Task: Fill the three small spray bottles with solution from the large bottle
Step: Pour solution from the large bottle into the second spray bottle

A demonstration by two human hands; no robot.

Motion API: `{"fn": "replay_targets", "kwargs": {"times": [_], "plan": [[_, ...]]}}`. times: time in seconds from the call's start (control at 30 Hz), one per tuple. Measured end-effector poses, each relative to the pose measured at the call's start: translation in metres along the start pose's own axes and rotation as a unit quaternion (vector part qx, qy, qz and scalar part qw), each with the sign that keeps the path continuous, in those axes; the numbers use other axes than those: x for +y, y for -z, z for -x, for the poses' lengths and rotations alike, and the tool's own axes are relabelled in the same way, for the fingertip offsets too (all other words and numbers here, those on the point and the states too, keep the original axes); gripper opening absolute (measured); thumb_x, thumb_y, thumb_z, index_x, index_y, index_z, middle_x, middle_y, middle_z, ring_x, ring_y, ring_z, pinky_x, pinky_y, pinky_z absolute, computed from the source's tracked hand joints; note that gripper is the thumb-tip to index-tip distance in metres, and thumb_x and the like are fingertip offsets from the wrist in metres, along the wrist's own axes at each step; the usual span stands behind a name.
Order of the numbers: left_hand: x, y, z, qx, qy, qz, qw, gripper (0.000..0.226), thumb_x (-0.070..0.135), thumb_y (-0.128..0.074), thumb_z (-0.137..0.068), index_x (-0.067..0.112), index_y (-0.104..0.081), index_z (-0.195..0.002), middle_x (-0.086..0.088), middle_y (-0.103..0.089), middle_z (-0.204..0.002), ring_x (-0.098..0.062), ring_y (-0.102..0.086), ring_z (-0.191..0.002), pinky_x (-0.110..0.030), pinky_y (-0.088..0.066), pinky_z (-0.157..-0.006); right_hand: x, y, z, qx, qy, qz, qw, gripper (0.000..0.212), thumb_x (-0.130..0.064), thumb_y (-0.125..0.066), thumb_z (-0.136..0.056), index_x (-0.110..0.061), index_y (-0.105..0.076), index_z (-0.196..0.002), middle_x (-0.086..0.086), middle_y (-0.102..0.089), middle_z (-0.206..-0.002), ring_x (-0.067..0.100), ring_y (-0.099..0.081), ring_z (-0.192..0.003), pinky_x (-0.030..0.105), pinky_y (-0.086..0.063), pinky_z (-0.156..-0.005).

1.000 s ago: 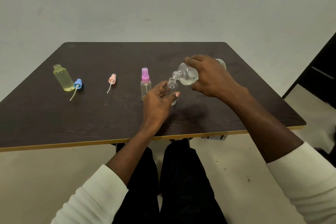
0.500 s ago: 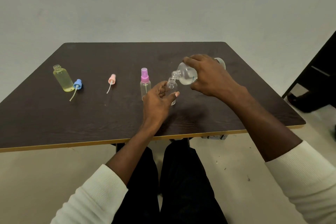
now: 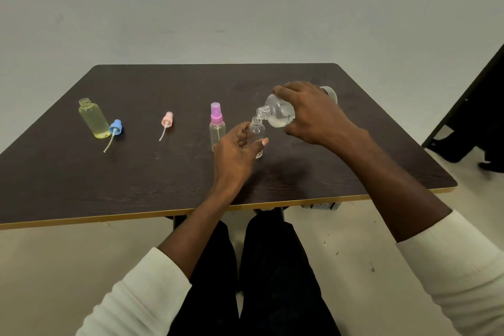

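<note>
The right hand (image 3: 313, 114), gripping the large clear plastic bottle (image 3: 278, 114), should tilt it slowly at 1 o'clock over the neck of the small open clear bottle (image 3: 257, 133), which the left hand (image 3: 236, 150) grips upright on the dark tabletop (image 3: 136, 172).

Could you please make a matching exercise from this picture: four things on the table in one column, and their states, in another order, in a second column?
Things:
1. yellow bottle
2. pink spray head
3. purple-capped bottle
4. large bottle

States:
A. tilted in the right hand, its mouth over the small open bottle that the left hand holds
B. lying loose on the table, tube pointing toward the person
C. standing with its sprayer on
D. standing uncapped, beside the blue spray head

Pairs: 1-D, 2-B, 3-C, 4-A
</note>
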State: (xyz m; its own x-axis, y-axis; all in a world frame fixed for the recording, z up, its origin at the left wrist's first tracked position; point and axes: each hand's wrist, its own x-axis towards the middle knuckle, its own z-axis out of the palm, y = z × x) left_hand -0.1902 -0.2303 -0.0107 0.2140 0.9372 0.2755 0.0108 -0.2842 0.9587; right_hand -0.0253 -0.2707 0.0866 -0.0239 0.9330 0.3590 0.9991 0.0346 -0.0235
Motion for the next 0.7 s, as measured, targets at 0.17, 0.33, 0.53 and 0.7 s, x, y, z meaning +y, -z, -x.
{"fn": "replay_targets", "kwargs": {"times": [0.17, 0.33, 0.53, 0.7], "plan": [[0.0021, -0.0003, 0.0005, -0.003, -0.004, 0.003, 1.000, 0.040, 0.012, -0.083, -0.082, 0.020, -0.067, -0.119, 0.007, -0.075, -0.106, -0.006, -0.072, -0.101, -0.032, -0.058, -0.095, 0.0000, 0.0005, -0.0005, -0.001, 0.000, 0.002, 1.000, 0.069, -0.017, -0.072, -0.072, -0.019, -0.048, -0.137, 0.003, -0.053, -0.138, 0.028, -0.048, -0.126, 0.039, -0.039, -0.098], [-0.0013, -0.0003, -0.0004, -0.004, 0.002, -0.004, 1.000, 0.048, 0.016, -0.083, -0.082, 0.012, -0.066, -0.126, 0.004, -0.075, -0.111, -0.007, -0.071, -0.104, -0.035, -0.058, -0.096, 0.0006, -0.0006, -0.0015, 0.001, 0.002, 0.004, 1.000, 0.069, -0.016, -0.071, -0.072, -0.019, -0.049, -0.137, 0.003, -0.054, -0.137, 0.028, -0.049, -0.125, 0.039, -0.039, -0.097], [-0.0012, -0.0006, -0.0020, 0.003, 0.008, -0.009, 1.000, 0.053, 0.019, -0.085, -0.080, 0.011, -0.065, -0.128, 0.002, -0.075, -0.112, -0.009, -0.071, -0.104, -0.037, -0.058, -0.097, 0.0008, -0.0010, -0.0025, 0.000, 0.003, 0.005, 1.000, 0.070, -0.016, -0.072, -0.072, -0.019, -0.049, -0.137, 0.003, -0.054, -0.137, 0.029, -0.049, -0.125, 0.040, -0.040, -0.097], [0.0007, -0.0018, -0.0014, 0.007, 0.009, -0.002, 1.000, 0.047, 0.015, -0.085, -0.080, 0.012, -0.067, -0.124, 0.003, -0.075, -0.111, -0.008, -0.071, -0.105, -0.032, -0.057, -0.097, 0.0012, -0.0010, -0.0031, 0.002, 0.003, 0.007, 1.000, 0.067, -0.016, -0.070, -0.072, -0.020, -0.049, -0.136, 0.002, -0.054, -0.136, 0.028, -0.050, -0.124, 0.039, -0.040, -0.096]]}}
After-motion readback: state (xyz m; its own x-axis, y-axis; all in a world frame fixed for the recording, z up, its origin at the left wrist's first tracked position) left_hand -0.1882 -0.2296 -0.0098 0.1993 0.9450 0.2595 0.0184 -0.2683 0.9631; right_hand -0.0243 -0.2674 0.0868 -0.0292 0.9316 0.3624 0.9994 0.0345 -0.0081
